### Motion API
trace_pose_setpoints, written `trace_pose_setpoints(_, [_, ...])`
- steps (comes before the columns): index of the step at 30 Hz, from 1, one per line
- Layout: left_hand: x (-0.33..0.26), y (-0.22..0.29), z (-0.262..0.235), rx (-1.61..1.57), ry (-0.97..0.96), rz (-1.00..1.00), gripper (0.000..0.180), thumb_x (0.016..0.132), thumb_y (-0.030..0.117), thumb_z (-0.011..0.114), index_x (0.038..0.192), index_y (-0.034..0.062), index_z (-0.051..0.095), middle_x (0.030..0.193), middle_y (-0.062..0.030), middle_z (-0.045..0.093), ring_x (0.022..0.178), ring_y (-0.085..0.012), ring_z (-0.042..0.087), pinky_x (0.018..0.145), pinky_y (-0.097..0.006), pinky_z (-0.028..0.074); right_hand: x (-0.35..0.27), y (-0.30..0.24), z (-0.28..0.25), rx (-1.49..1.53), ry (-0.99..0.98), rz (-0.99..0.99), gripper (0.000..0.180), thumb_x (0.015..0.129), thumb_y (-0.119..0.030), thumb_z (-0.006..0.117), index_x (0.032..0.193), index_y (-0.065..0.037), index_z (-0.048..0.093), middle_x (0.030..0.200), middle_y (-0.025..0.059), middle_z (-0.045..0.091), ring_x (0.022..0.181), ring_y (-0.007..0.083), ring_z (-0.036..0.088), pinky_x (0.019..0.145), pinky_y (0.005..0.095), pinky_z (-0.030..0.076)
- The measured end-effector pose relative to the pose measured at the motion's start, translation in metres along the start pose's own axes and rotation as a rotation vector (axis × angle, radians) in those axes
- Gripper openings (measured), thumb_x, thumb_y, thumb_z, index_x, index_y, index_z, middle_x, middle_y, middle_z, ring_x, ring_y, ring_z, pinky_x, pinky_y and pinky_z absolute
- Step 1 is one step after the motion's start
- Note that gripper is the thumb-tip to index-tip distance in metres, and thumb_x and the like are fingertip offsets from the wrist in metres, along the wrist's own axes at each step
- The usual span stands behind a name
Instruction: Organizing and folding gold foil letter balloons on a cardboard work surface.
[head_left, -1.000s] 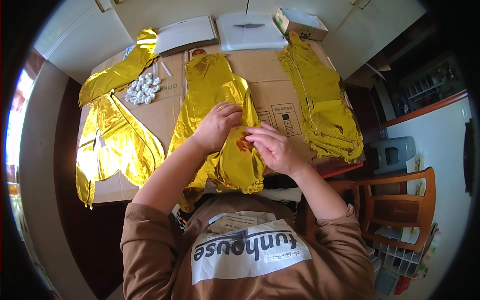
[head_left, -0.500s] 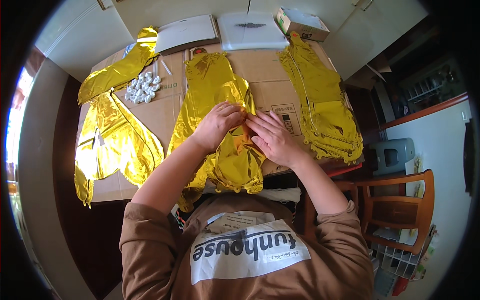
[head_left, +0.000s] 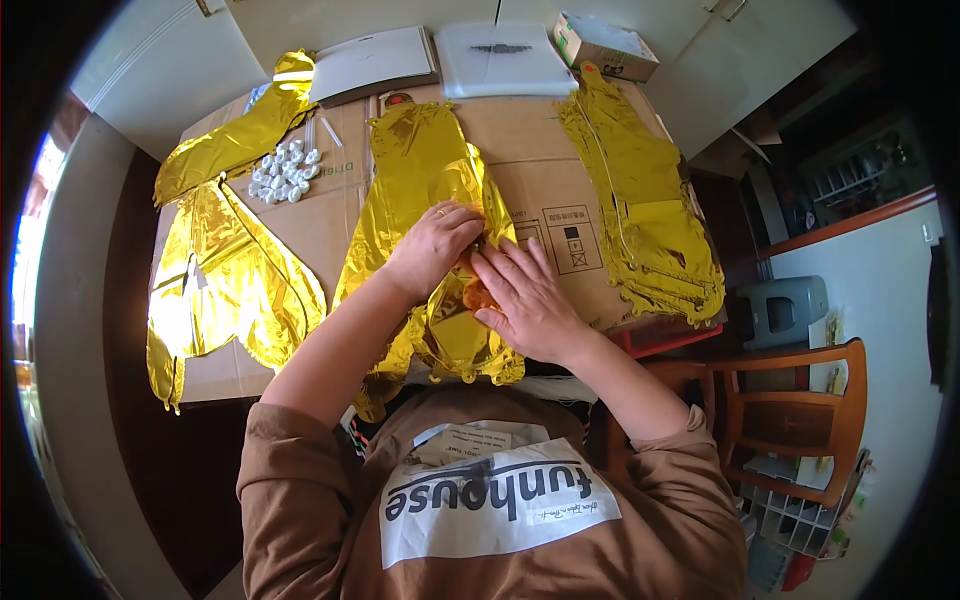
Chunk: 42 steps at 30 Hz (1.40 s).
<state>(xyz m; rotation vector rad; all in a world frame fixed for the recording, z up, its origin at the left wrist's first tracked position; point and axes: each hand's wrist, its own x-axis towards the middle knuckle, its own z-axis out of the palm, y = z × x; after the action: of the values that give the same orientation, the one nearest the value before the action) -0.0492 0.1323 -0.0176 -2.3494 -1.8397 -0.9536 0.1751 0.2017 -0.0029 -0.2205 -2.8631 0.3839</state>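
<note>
2 hands | left hand [head_left: 432,245], right hand [head_left: 528,300] flat, open | pressing gold foil balloon [head_left: 425,170] beneath

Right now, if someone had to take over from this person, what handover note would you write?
Left hand: pressed flat on the middle gold foil balloon, holding nothing else.
Right hand: flat beside it on the same balloon, fingers spread near an orange spot.
Around: flat cardboard covers the table, more gold foil balloons at left and a stack at right, small white pieces at upper left.
Done: balloons laid out flat.
Left: all remain uninflated.
</note>
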Motion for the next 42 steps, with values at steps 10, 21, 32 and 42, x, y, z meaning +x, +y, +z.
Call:
trace_pose_setpoints(10, [-0.003,0.006,-0.002,-0.033,-0.048,-0.094,0.053,0.086,0.002,0.058,0.139,0.0011,0.05,0.133,-0.0199,0.061,0.128,-0.0421,0.055,0.115,-0.047,0.04,0.003,0.024,-0.027,0.345,0.219,-0.053,0.048,0.096,-0.028,0.068,0.139,-0.009,0.06,0.142,0.0148,0.06,0.133,0.0298,0.056,0.118,0.0528,0.035])
trace_pose_setpoints(21, [-0.004,0.006,0.002,-0.052,-0.021,-0.155,0.06,0.08,0.001,0.063,0.138,0.0021,0.049,0.133,-0.0217,0.061,0.13,-0.0438,0.053,0.116,-0.048,0.039,-0.045,-0.028,-0.026,0.099,0.043,-0.063,0.066,0.077,-0.034,0.082,0.132,-0.005,0.059,0.131,0.0128,0.058,0.128,0.0317,0.053,0.117,0.0566,0.033])
trace_pose_setpoints(32, [0.004,0.011,-0.029,-0.299,0.086,-0.218,0.04,0.079,0.014,0.075,0.116,0.0023,0.066,0.129,-0.019,0.062,0.12,-0.0382,0.06,0.105,-0.045,0.049,-0.039,-0.035,-0.014,-0.039,0.128,-0.062,0.042,0.076,-0.025,0.079,0.113,-0.006,0.068,0.115,0.0115,0.065,0.12,0.0298,0.058,0.118,0.0579,0.032])
trace_pose_setpoints(42, [-0.038,0.016,-0.069,0.071,-0.082,-0.181,0.087,0.069,0.038,0.083,0.145,0.0096,0.05,0.152,-0.0178,0.044,0.146,-0.0382,0.036,0.124,-0.052,0.027,-0.041,-0.032,-0.009,-0.021,0.169,-0.037,0.031,0.079,-0.014,0.075,0.108,-0.008,0.07,0.116,0.0084,0.066,0.122,0.0281,0.058,0.12,0.0608,0.029])
